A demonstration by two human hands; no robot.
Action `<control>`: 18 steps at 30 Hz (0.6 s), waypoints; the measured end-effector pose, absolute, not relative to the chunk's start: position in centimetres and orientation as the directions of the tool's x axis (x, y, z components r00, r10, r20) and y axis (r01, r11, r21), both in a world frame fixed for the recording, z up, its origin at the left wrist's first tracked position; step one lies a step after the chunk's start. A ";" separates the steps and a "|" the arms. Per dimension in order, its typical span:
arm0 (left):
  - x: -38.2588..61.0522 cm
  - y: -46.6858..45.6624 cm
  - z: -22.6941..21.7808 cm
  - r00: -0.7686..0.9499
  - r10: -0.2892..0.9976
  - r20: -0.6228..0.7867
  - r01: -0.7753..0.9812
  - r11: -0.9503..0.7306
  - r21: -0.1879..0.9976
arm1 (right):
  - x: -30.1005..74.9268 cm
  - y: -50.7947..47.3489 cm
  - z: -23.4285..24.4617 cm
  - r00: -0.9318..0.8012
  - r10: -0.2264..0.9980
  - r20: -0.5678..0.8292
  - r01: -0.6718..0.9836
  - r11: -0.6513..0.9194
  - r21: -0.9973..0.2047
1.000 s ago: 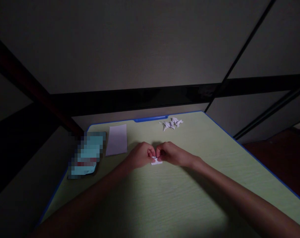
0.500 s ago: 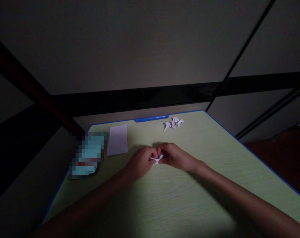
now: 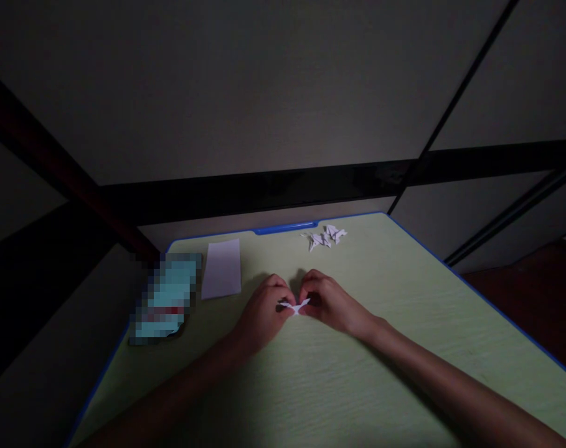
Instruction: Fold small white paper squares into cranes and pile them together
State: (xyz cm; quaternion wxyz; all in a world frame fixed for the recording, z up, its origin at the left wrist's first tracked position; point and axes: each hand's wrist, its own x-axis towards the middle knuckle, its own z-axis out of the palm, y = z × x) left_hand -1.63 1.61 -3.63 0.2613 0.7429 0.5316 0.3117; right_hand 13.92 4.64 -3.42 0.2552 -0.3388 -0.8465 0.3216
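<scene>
Fingers of the left hand [image 3: 266, 308] and right hand [image 3: 329, 302] cover both ends of the small white paper [image 3: 296, 309], so its full shape cannot be told. Both forearms and the near edge of the worktop [image 3: 380, 398] are cut off below. Pixelation blurs the flat object [image 3: 173, 289] at left. The far paper figures [image 3: 327, 238] are too small to make out.

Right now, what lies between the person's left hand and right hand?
A small folded white paper lies between the left hand and the right hand, with the fingers of both on it; the head view shows this.
</scene>
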 end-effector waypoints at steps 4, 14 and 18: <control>-1.4 1.3 -3.7 0.218 0.966 0.139 0.588 -0.243 0.772 | 13.8 4.3 -3.8 -0.611 0.772 0.176 0.426 0.508 -0.749; -1.1 0.5 -3.6 0.146 0.967 0.209 0.559 -0.255 0.789 | 13.9 3.2 -3.8 -0.541 0.810 0.227 0.384 0.478 -0.790; -1.1 0.2 -4.1 0.104 0.962 0.253 0.586 -0.265 0.766 | 14.0 3.2 -3.6 -0.552 0.799 0.240 0.405 0.508 -0.760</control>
